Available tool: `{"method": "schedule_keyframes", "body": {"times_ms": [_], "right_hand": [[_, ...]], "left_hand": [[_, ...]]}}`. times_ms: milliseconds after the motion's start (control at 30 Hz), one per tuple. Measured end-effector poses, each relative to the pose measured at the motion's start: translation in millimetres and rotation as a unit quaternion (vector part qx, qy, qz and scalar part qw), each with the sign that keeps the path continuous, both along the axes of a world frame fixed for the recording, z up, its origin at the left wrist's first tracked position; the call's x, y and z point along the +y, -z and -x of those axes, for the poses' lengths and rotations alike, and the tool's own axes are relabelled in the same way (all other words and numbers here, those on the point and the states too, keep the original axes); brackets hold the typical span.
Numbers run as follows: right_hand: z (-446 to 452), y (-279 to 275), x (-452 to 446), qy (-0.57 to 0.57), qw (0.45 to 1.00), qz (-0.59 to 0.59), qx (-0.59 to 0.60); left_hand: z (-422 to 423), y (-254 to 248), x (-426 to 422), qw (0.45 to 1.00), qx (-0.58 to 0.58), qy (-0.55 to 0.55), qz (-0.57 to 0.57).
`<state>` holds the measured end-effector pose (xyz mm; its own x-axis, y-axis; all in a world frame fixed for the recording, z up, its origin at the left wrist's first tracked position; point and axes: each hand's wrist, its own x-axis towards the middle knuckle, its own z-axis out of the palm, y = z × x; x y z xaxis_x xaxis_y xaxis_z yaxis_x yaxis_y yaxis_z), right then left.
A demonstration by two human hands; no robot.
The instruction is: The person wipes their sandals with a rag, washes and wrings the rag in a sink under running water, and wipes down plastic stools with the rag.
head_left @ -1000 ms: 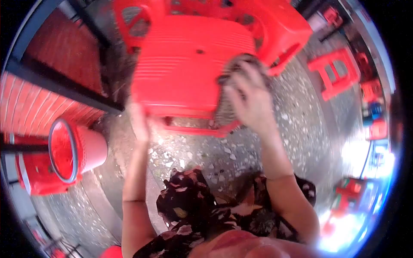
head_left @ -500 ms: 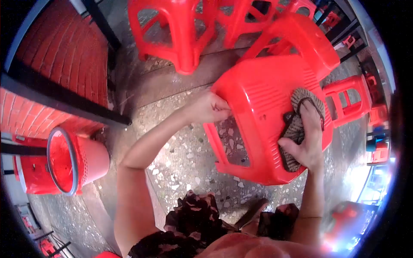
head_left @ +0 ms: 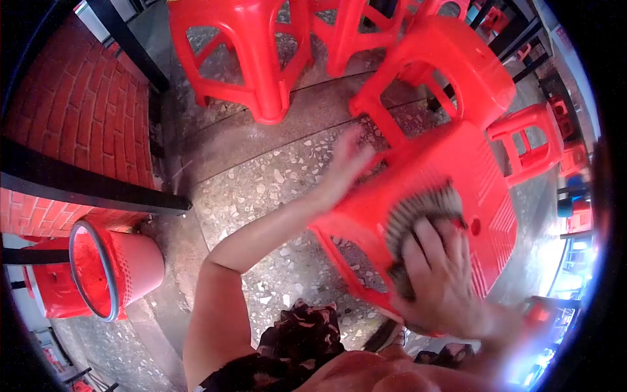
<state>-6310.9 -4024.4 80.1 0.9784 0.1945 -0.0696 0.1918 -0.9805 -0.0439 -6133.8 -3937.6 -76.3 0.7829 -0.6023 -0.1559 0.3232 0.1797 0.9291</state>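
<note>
A red plastic stool (head_left: 486, 202) is tipped in front of me, its ridged seat with a small central hole facing up towards me. My right hand (head_left: 441, 277) presses a bunched grey-and-black striped cloth (head_left: 424, 212) against the near left part of the seat, fingers bent over it. At the stool's upper left edge is my left hand (head_left: 354, 160). Motion smears its fingers, so whether it grips the stool is unclear. The stool's lower legs are partly hidden by its seat and my right arm.
Other red stools stand ahead, one (head_left: 264, 65) at top left and one (head_left: 457, 59) right behind the held stool. A pink bin (head_left: 140, 264) with a grey rim stands left, near a black bar (head_left: 91, 179) and brick wall (head_left: 85, 104). The floor is speckled stone.
The stool has turned and its seat shows more to the right. My right hand and the cloth have moved left and nearer to me across the seat; my left hand has moved up and right.
</note>
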Motion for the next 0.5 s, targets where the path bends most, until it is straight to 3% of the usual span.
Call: {"method": "schedule_keyframes", "body": {"times_ms": [33,100,133,167,200,233,300,333,367,400,433,500], "right_hand": [[21.6,2.5,-6.2,0.028,0.999,0.025,-0.005],[61.8,5.4,-21.3,0.062,0.997,0.053,-0.013],[78.1,5.0,-30.7,0.105,0.992,0.066,-0.016],[94.0,4.7,-42.1,0.148,0.986,0.078,-0.019],[109.7,6.0,-57.7,0.164,0.983,0.078,-0.012],[126.6,8.9,-74.3,0.182,0.980,0.076,-0.003],[151.6,14.7,-104.1,0.212,0.971,0.106,-0.018],[158.5,16.9,-116.2,0.240,0.957,0.153,-0.054],[167.7,19.1,-129.1,0.267,0.939,0.199,-0.088],[182.6,23.8,-147.8,0.273,0.936,0.204,-0.089],[200.1,30.5,-167.0,0.336,0.908,0.229,-0.099],[207.3,28.3,-163.3,0.397,0.876,0.248,-0.113]], "left_hand": [[1.3,13.7,-4.0,0.991,-0.070,0.099,-0.050],[-66.2,72.3,-25.3,0.946,-0.202,-0.233,-0.098],[-126.8,45.2,5.6,0.977,-0.127,-0.149,-0.082],[-165.1,45.7,13.5,0.859,-0.233,-0.434,-0.138],[-251.0,91.7,22.0,0.721,-0.204,-0.596,-0.289],[-278.4,80.2,52.0,0.815,-0.289,-0.500,0.056],[-319.7,85.7,69.6,0.835,-0.154,-0.517,-0.106],[-316.6,75.0,73.8,0.838,-0.155,-0.513,-0.099],[-302.0,57.8,79.9,0.926,-0.110,-0.362,-0.016],[-288.9,49.3,83.0,0.977,-0.059,-0.196,0.065],[-285.3,55.1,80.2,0.978,-0.059,-0.189,0.068],[-280.1,70.4,79.7,0.943,-0.226,-0.205,-0.131]]}}
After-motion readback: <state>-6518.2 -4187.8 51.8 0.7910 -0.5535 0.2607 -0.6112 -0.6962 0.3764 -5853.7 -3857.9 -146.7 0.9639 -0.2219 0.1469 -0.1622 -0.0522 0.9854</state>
